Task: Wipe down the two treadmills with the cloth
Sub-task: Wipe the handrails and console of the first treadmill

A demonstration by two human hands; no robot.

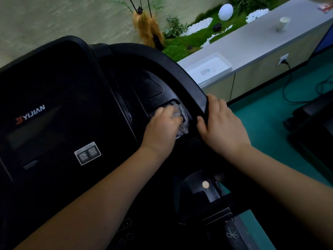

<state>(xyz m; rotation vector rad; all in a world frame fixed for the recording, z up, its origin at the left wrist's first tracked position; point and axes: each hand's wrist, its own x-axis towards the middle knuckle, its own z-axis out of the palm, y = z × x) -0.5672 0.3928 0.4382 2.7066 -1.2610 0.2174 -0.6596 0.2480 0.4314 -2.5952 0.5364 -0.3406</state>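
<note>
My left hand (164, 121) is clamped on the crumpled pale grey cloth (182, 118), pressing it into the side recess of the black treadmill console (72, 98). My right hand (220, 123) curls over the curved black handrail (180, 69). I reckon the bunched cloth could snag in that recess, or my wiping could press a button.

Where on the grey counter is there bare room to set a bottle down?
Free: the counter stretch between the clear tray and the paper cup. Crowded: the treadmill recess, where the left hand presses the cloth.
</note>
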